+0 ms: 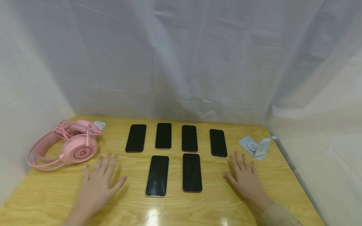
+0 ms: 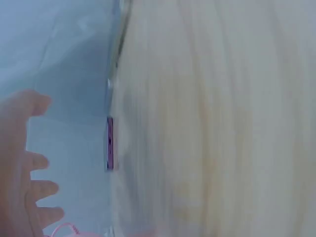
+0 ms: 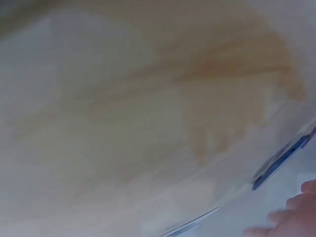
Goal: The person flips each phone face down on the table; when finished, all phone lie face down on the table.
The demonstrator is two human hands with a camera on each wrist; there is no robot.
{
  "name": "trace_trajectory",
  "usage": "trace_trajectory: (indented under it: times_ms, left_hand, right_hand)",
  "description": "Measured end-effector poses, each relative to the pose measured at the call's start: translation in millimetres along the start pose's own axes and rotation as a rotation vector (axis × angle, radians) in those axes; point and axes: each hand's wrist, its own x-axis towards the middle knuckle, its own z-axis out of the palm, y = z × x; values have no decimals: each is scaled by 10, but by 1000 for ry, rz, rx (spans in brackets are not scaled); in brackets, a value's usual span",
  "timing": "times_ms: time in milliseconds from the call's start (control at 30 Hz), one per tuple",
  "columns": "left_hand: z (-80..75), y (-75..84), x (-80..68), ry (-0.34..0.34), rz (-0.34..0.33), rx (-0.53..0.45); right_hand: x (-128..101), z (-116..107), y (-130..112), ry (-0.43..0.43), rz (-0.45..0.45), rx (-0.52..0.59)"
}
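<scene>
phones (image 1: 192, 172): I see six; four far, two near
left hand (image 1: 97, 183): fingers spread, near pink headset (image 1: 82, 150)
right hand (image 1: 246, 180): fingers spread, near far-right phone (image 1: 218, 142)

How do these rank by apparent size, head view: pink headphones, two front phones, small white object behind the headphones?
1. Pink headphones
2. Front-left phone and front-right phone: about alike, not ranked
3. Small white object: partly hidden, so only its visible part is judged
</scene>
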Motion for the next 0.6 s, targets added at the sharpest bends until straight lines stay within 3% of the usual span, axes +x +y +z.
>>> trace_trajectory:
  times_ms: [167, 433, 600]
  left_hand:
    - [104, 182, -49, 12, -22, -135]
    - [265, 431, -109, 70, -14, -436]
    - [357, 596, -125, 128, 3, -509]
  right_hand:
    - [83, 4, -136, 22, -81, 136]
    - [244, -32, -396, 132, -231, 227]
    - [365, -57, -599, 60, -232, 331]
